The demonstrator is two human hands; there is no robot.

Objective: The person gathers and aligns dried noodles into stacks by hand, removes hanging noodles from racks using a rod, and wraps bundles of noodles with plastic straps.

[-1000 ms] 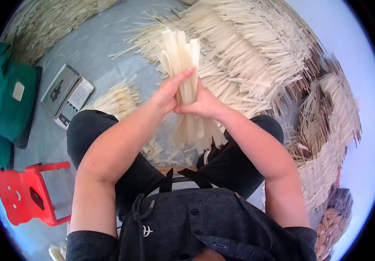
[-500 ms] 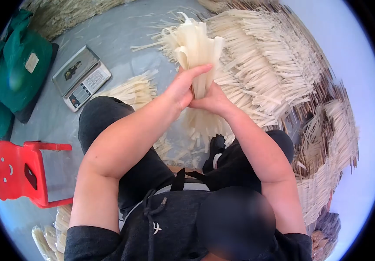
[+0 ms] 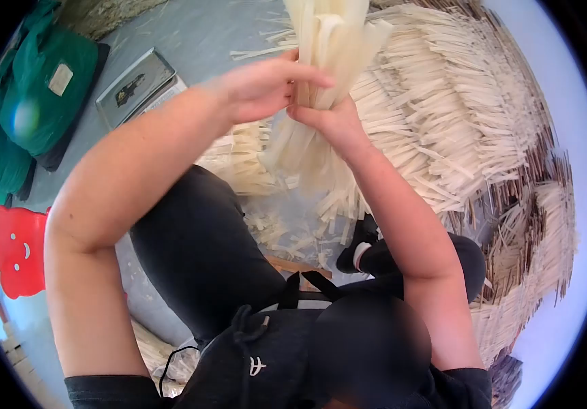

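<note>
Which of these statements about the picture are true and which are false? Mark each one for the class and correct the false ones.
1. The right hand grips a bundle of pale strips. True.
2. The left hand holds a pair of scissors. False: the left hand is at the bundle, with no scissors in it.
3. The smiling face is on a blue chair. False: the chair is red.
4. A scale is on the floor, partly hidden by the left forearm. True.
</note>
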